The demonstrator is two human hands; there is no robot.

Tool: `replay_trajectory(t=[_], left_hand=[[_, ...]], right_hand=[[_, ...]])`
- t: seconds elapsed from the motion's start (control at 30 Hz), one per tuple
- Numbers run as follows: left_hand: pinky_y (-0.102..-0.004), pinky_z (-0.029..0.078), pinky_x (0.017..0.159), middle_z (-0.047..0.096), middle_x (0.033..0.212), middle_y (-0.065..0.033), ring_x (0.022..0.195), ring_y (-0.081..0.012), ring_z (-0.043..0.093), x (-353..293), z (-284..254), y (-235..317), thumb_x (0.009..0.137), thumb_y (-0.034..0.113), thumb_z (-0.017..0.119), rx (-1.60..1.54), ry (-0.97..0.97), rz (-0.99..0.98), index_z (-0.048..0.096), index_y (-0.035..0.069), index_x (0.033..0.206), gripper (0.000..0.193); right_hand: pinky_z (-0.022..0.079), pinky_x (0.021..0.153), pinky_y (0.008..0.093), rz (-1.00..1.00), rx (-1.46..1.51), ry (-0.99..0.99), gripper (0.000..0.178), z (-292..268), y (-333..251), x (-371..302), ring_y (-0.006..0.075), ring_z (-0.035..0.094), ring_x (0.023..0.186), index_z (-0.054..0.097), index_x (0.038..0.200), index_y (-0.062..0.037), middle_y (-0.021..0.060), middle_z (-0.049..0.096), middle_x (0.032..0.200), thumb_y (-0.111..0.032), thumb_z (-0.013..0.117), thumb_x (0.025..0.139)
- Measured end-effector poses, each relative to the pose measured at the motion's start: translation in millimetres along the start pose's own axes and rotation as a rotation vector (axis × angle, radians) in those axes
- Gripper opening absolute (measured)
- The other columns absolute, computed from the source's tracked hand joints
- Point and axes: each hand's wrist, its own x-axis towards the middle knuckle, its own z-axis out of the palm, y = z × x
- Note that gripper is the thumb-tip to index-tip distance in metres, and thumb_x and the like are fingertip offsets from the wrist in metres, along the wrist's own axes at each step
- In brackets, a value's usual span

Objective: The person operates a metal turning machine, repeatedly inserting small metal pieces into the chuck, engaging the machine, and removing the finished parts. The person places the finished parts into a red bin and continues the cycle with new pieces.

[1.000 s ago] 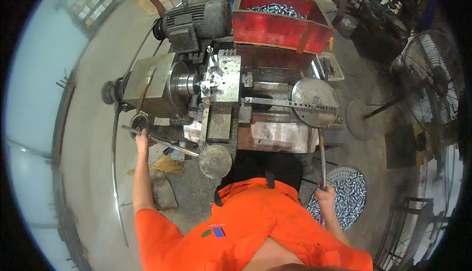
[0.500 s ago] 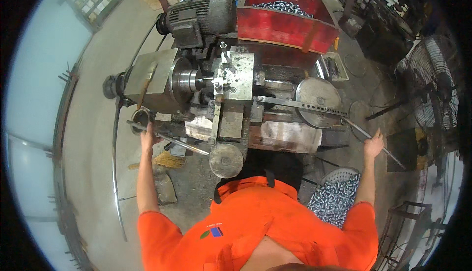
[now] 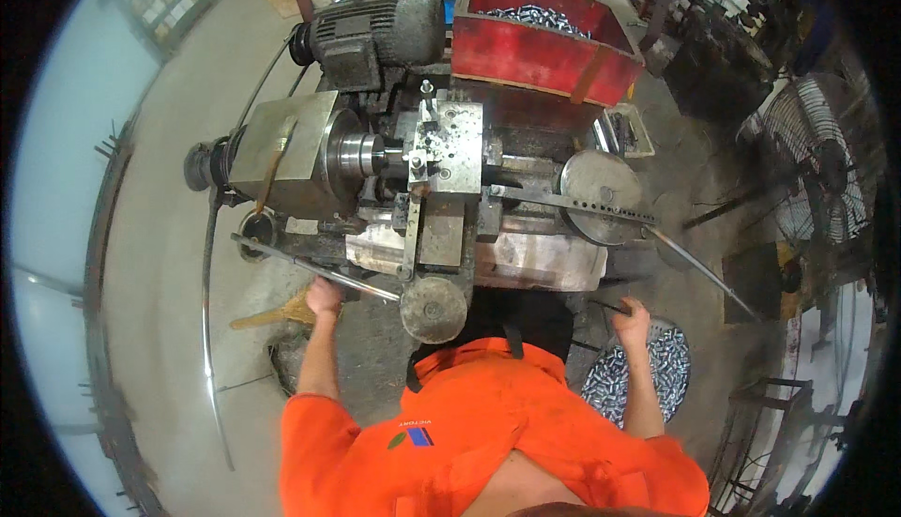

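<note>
Nearest to us is our orange top (image 3: 469, 414), with both forearms reaching forward from its sleeves. Our right hand (image 3: 633, 323) has its fingers bent in beside the end of a dark bar (image 3: 608, 306); we cannot tell whether they grip it. Below that hand, partly behind the forearm, a round basket (image 3: 661, 327) on the floor holds small shiny metal pieces (image 3: 674, 367). Our left hand (image 3: 324, 299) has its fingers partly curled, just below the left lever (image 3: 361, 284) and beside a straw broom (image 3: 267, 318); we cannot make out how far they are closed or whether they hold anything. That lever slants up and left from a small round disc (image 3: 433, 311). Further off, the right lever (image 3: 699, 268) slopes away from a larger disc (image 3: 601, 172), apart from our right hand. Beyond the levers we see a metal block (image 3: 460, 142) facing the lathe spindle (image 3: 352, 154). Farthest stand a ribbed motor (image 3: 404, 29) and a red box (image 3: 526, 55) with more metal pieces.
</note>
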Motion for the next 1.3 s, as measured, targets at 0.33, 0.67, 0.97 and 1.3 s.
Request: replay_trajectory(t=[0.33, 0.67, 0.97, 1.3], left_hand=[[-0.0436, 0.051, 0.072, 0.066, 0.088, -0.0183, 0.083, -0.0345, 0.065, 23, -28, -35, 0.084, 0.048, 0.051, 0.168, -0.34, 0.408, 0.06, 0.005, 0.09, 0.044], [-0.0472, 0.049, 0.074, 0.064, 0.091, -0.0203, 0.086, -0.0363, 0.062, -8, -28, -43, 0.081, 0.03, 0.057, -0.127, -0.301, 0.222, 0.062, 0.004, 0.089, 0.028], [-0.0401, 0.049, 0.068, 0.064, 0.083, -0.016, 0.075, -0.0304, 0.062, 8, -253, -115, 0.082, 0.027, 0.061, -0.318, 0.207, 0.072, 0.06, 0.008, 0.11, 0.033], [-0.0364, 0.05, 0.053, 0.063, 0.065, -0.0139, 0.055, -0.0248, 0.062, -15, -238, -227, 0.079, 0.024, 0.063, -0.327, -0.188, -0.228, 0.063, 0.001, 0.096, 0.028]], right_hand=[[0.051, 0.072, 0.0323, -0.178, 0.163, -0.128, 0.039, -40, -121, 47, 0.0266, 0.065, 0.082, 0.066, 0.099, -0.0011, 0.0165, 0.065, 0.09, -0.01, 0.06, 0.061], [0.049, 0.074, 0.0296, -0.659, 0.181, -0.195, 0.04, -49, -278, 112, 0.0218, 0.065, 0.079, 0.064, 0.099, 0.0003, 0.0128, 0.065, 0.088, -0.001, 0.055, 0.06], [0.049, 0.069, 0.0289, -0.966, 0.304, -0.302, 0.035, -16, -387, 144, 0.0208, 0.064, 0.074, 0.066, 0.092, -0.0006, 0.0137, 0.065, 0.083, -0.002, 0.056, 0.059], [0.047, 0.076, 0.029, -0.973, 0.191, -0.393, 0.036, 29, -443, 169, 0.0222, 0.063, 0.085, 0.067, 0.093, 0.0002, 0.0142, 0.066, 0.092, -0.011, 0.056, 0.06]])
